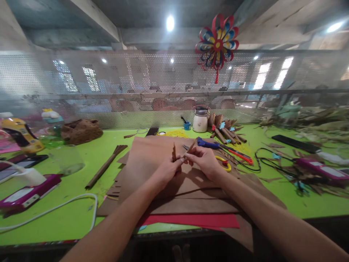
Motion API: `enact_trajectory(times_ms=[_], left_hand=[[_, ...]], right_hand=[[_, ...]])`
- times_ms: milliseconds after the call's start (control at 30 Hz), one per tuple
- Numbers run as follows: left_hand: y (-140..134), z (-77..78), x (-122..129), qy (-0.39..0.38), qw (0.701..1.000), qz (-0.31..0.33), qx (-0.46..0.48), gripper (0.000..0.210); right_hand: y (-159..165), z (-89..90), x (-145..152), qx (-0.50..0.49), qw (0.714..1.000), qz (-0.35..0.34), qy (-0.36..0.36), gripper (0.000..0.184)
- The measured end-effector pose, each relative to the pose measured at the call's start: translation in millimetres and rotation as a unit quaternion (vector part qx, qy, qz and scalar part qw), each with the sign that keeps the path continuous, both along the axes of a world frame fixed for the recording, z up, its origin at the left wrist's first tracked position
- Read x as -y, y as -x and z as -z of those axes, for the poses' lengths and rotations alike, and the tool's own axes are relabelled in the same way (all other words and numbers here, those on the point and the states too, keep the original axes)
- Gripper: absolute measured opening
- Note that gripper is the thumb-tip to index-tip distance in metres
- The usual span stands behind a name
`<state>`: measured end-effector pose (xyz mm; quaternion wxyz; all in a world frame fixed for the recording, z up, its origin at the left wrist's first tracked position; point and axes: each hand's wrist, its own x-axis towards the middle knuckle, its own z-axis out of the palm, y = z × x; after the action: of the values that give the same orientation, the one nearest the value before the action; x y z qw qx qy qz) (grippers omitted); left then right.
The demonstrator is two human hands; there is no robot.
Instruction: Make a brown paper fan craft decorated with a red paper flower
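Observation:
Over a stack of brown paper sheets (147, 156), my two hands meet at the fingertips. My left hand (171, 169) is closed on a small piece of brown paper (173, 151) that stands up from the fingers. Pinched in my right hand (203, 159) is a narrow brown paper strip (191, 146), its lower end close to the left fingertips. Just beyond the right hand lies a blue-handled tool (207, 143), probably a glue gun. Yellow scissor-like handles (227, 165) show beside the right wrist, partly hidden. A rolled brown paper stick (106, 167) with a fringed end rests to the left.
Fringed paper rolls (226, 129) and a white jar (200, 120) stand at the back. Purple power strips (29, 193) (323, 169) sit on both sides, with cables. A red-handled tool (240, 155), a black phone (296, 143) and paper scraps lie right. A clear cup (67, 160) is left.

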<state>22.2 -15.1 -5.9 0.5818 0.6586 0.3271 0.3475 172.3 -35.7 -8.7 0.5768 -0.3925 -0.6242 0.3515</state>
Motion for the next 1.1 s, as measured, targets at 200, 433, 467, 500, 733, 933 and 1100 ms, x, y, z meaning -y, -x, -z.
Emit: enact_trajectory(times_ms=[200,433,467,500,733,933,1100], left_hand=[[-1.0,-1.0,3.3,-0.015,1.000,-0.019,-0.006,0.026],[-1.2,2.0,3.6,-0.005,0.999,-0.025,0.025,0.028],[-1.1,3.0,2.8,0.003,0.999,-0.024,0.031,0.029],[-1.0,3.7,2.1,0.013,0.999,-0.020,0.038,0.029],[2.4,-0.6,0.3,0.075,0.991,0.024,0.110,0.022],[3.0,-4.3,0.8,0.083,0.991,0.013,0.106,0.019],[3.0,4.3,-5.8,-0.065,0.989,-0.124,-0.048,0.017]], right_hand=[[2.5,3.5,4.1,0.133,0.981,0.054,-0.126,0.013],[4.4,6.4,12.5,0.281,0.926,0.108,-0.226,0.014],[4.5,7.1,12.6,0.288,0.923,0.113,-0.228,0.016],[4.6,7.8,12.5,0.294,0.921,0.116,-0.228,0.017],[7.4,2.5,12.2,0.265,0.931,0.118,-0.220,0.009],[5.8,-1.5,8.7,0.096,0.991,0.047,-0.082,0.023],[4.0,-3.4,7.9,-0.015,1.000,0.017,0.005,0.023]])
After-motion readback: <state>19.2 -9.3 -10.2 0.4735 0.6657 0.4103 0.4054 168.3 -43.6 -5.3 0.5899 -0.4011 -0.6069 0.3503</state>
